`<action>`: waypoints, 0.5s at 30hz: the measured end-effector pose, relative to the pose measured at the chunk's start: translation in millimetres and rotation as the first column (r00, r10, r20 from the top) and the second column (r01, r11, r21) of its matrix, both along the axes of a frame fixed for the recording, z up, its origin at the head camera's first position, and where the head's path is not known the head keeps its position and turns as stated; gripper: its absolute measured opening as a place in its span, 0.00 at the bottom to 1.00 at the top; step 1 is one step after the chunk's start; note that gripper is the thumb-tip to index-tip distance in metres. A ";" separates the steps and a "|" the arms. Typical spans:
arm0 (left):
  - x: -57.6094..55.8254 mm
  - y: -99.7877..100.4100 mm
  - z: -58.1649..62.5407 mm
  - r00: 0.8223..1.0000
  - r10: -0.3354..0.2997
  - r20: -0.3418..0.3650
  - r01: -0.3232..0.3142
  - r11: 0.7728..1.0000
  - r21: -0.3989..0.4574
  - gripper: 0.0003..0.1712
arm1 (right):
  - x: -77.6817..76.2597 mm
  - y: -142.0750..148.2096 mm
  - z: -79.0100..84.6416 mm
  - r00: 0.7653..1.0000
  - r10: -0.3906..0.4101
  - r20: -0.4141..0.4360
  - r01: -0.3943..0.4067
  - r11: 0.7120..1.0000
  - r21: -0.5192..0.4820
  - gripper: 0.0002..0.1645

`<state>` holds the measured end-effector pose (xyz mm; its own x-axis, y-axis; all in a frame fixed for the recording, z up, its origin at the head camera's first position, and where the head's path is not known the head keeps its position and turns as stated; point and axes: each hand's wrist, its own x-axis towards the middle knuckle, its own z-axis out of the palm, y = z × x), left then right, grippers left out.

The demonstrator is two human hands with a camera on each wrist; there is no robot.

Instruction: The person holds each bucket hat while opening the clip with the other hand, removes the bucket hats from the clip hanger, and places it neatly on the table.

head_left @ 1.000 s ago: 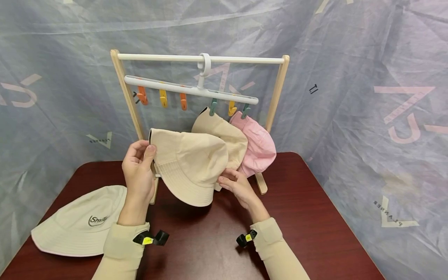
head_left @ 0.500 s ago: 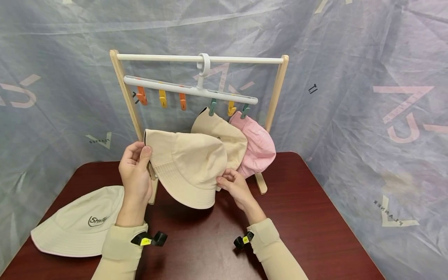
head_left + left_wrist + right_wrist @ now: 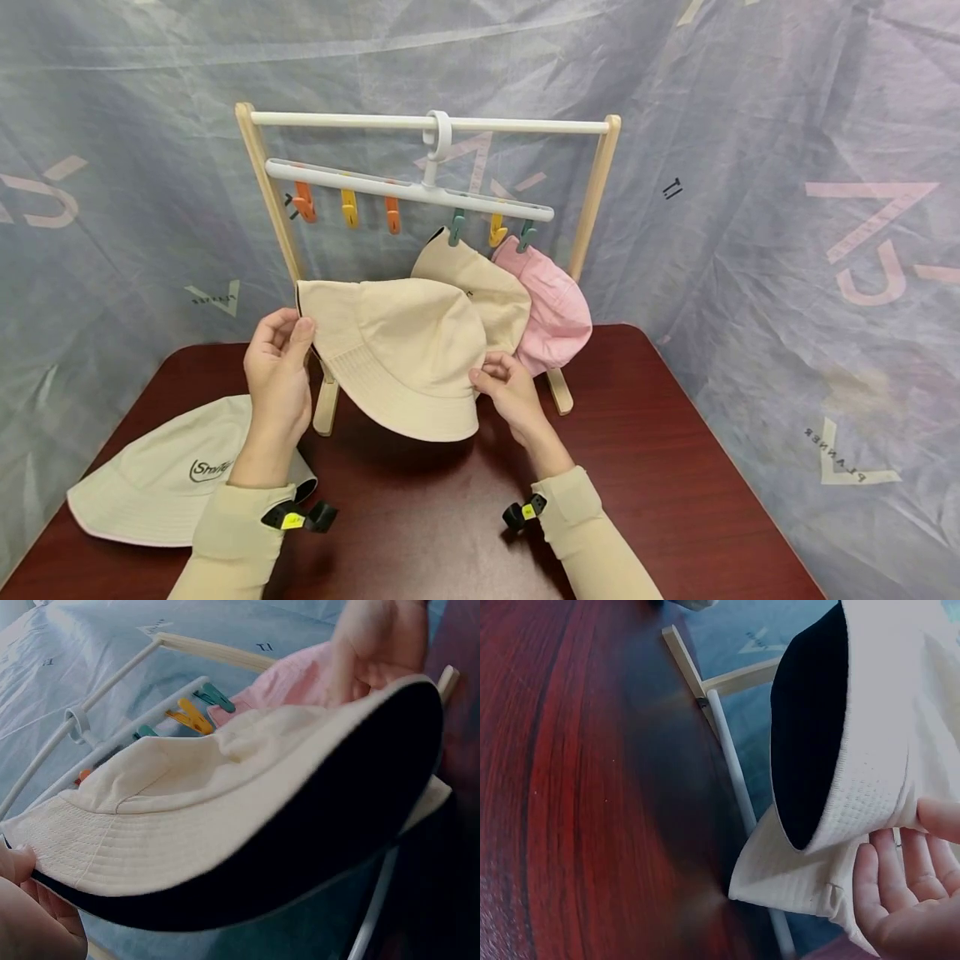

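In the head view, a cream bucket hat [image 3: 397, 350] with a dark lining is held up in front of a drying rack. My left hand [image 3: 276, 367] pinches its edge at the left end, thumb on the near side. At the right end my right hand [image 3: 517, 396] pinches the hat's fabric between thumb and fingers. The left wrist view shows the brim [image 3: 187, 847] spread between both hands, its dark underside facing down. Behind it a second cream hat [image 3: 495, 292] hangs from a teal clip [image 3: 457, 227]. A pink hat [image 3: 555, 308] hangs beside that, from another teal clip [image 3: 527, 237].
A white hanger [image 3: 360, 179] hooks over the rack's top rail [image 3: 337, 121]. Orange clips [image 3: 393, 215] and yellow clips [image 3: 349, 208] on it hold nothing. An off-white lettered hat [image 3: 150, 492] lies at the left of the dark red table [image 3: 660, 500], partly behind my left forearm.
My left hand has moved left, drawing the held hat's left end with it. My right hand has risen slightly and keeps its pinch. The hanging hats have stayed in place.
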<state>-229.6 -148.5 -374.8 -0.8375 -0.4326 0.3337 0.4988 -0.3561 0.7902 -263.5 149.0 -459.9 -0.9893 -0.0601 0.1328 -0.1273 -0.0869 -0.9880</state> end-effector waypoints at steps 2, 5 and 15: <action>0.1 -4.6 -2.4 1.000 -0.002 0.015 0.002 1.000 -0.014 0.06 | 1.2 -0.5 1.7 1.000 -0.013 -0.010 0.013 1.000 0.022 0.17; 0.1 -11.3 -5.8 0.999 0.005 0.040 -0.004 1.000 -0.030 0.07 | 3.2 -1.3 3.9 0.999 -0.026 -0.032 0.028 0.997 0.065 0.17; 4.7 -29.6 -11.1 0.991 0.035 0.128 -0.016 0.989 -0.149 0.09 | 7.7 -2.9 9.4 0.991 -0.042 -0.125 0.062 0.985 0.160 0.14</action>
<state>-224.9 -178.1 -385.9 -0.8670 -0.4090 0.2845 0.3961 -0.2196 0.8915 -255.8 146.2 -450.5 -0.9690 -0.0398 0.2440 -0.2466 0.0841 -0.9655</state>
